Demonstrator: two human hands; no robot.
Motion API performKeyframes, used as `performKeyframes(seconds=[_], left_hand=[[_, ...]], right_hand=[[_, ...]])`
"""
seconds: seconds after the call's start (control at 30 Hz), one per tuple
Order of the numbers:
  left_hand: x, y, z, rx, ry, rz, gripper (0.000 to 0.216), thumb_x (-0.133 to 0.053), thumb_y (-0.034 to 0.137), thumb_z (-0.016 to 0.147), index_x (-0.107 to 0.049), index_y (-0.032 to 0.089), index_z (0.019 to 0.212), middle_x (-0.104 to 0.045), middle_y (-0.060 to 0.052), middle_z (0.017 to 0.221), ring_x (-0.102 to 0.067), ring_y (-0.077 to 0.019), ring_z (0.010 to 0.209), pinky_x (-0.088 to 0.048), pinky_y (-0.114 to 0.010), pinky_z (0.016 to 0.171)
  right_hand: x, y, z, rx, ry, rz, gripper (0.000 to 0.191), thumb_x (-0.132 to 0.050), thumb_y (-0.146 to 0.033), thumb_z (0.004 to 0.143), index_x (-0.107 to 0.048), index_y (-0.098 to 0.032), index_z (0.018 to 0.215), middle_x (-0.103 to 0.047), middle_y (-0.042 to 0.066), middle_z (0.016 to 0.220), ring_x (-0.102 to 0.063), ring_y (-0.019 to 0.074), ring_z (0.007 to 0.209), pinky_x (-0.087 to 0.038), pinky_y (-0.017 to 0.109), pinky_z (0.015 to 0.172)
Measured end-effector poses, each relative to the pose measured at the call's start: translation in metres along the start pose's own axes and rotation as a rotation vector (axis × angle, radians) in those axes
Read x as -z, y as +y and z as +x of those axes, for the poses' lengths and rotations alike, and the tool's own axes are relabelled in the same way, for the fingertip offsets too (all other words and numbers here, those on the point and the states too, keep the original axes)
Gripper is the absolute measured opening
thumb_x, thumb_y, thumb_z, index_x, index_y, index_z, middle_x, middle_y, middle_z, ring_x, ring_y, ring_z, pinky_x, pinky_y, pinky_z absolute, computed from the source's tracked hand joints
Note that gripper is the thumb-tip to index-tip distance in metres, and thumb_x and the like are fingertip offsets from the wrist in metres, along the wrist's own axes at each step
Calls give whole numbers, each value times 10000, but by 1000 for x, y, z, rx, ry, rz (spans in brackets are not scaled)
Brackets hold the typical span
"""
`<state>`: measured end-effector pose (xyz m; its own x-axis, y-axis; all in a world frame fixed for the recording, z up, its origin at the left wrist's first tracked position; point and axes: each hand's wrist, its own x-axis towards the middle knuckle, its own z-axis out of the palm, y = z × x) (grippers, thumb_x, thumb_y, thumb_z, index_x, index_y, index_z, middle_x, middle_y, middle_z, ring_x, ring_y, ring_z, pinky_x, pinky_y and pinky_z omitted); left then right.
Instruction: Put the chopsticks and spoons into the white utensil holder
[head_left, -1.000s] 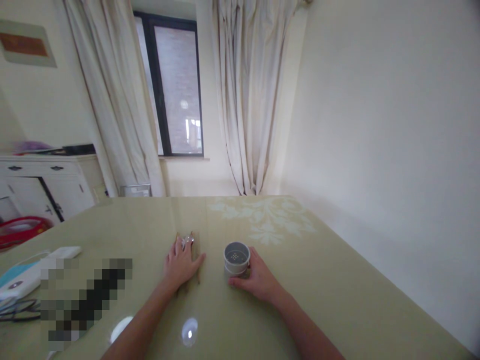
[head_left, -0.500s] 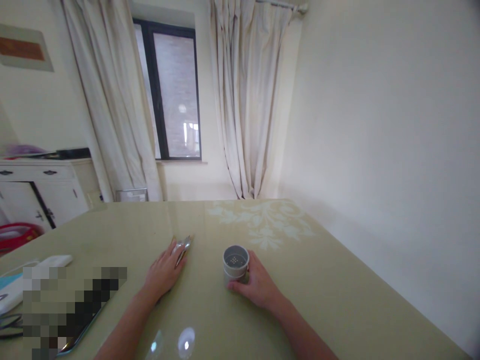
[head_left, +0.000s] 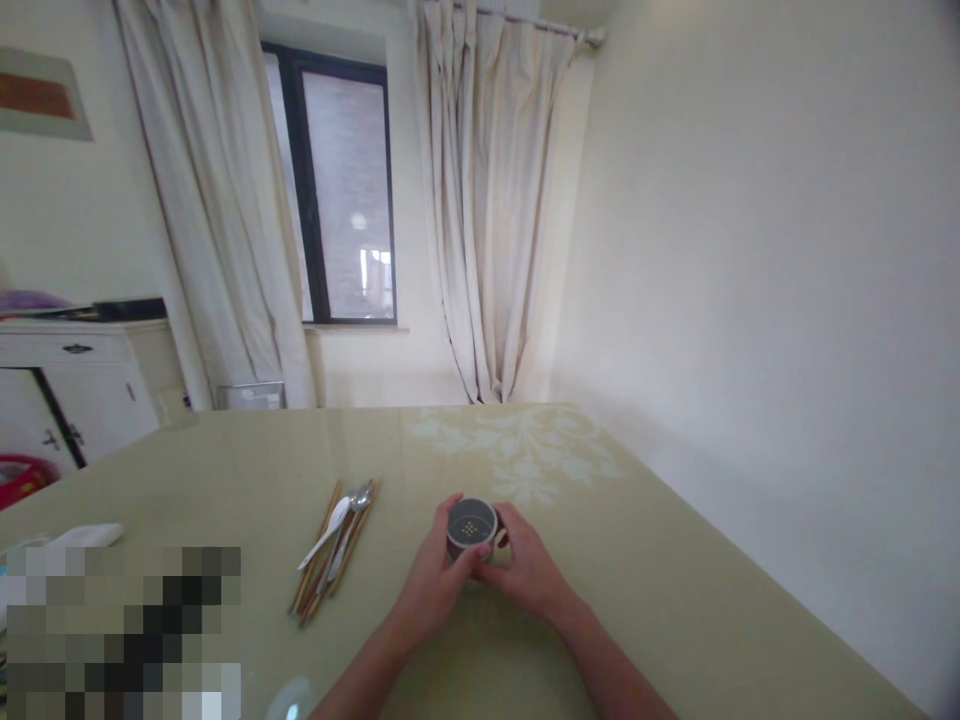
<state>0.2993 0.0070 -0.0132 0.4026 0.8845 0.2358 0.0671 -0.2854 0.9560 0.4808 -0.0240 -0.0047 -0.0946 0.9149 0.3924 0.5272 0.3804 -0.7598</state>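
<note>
A grey round utensil holder (head_left: 471,515), with a pale rim and a cluster of small holes at its bottom, stands between my two hands. My left hand (head_left: 441,565) wraps its left side, the thumb across the front. From the right, my right hand (head_left: 525,565) grips the same holder, fingers behind it and thumb near the other thumb. The lower part of the holder is hidden by the hands. To the left lies a loose bunch of wooden chopsticks (head_left: 306,600) with a white spoon (head_left: 334,520) and a metal spoon (head_left: 363,497) on it.
The table (head_left: 675,620) has a glossy greenish top with a pale leaf pattern at the far end. A white object (head_left: 90,535) and a blurred-out area lie at the left. A wall (head_left: 750,300) runs along the right, and a white cabinet (head_left: 97,400) stands beyond.
My left hand has left the chopsticks and spoons, moved right and closed around the holder. The bunch now lies uncovered. My right hand has stayed on the holder.
</note>
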Motion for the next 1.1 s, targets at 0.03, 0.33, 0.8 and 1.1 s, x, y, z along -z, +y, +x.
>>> performKeyframes(seconds=[0.03, 0.33, 0.8, 1.1], left_hand=[[0, -4, -1, -2, 8, -20, 876, -702, 547, 922, -351, 168, 1629, -690, -176, 1466, -673, -308, 1344, -469, -466, 1208], [28, -8, -11, -67, -106, 266, 515, -491, 556, 1047, -672, 239, 1410, -716, -138, 1448, -647, -296, 1360, -479, -435, 1187], [134, -24, -7, 364, 289, 1358, 322, -453, 282, 1067, -715, 195, 1232, -772, -179, 1216, -728, -337, 1144, -566, -398, 918], [137, -25, -5, 464, 342, 1241, 325, -427, 285, 1058, -737, 187, 1068, -796, -177, 1164, -768, -321, 1077, -562, -371, 866]], right_hand=[[-1, -1, 0, -3, 3, -9, 503, -861, -469, 821, -647, -226, 1207, -723, 86, 1146, -675, 246, 947, -520, 343, 781], [8, 0, -1, 0, -76, 9, 583, -894, -412, 786, -639, -240, 1281, -717, 102, 1227, -677, 298, 1077, -536, 390, 860], [16, 19, -3, -44, -97, 64, 767, -827, -379, 814, -499, -224, 1489, -661, 164, 1426, -645, 340, 1225, -528, 472, 958], [16, 22, -3, -36, -94, 47, 739, -837, -408, 827, -528, -233, 1475, -685, 150, 1377, -661, 330, 1187, -532, 458, 942]])
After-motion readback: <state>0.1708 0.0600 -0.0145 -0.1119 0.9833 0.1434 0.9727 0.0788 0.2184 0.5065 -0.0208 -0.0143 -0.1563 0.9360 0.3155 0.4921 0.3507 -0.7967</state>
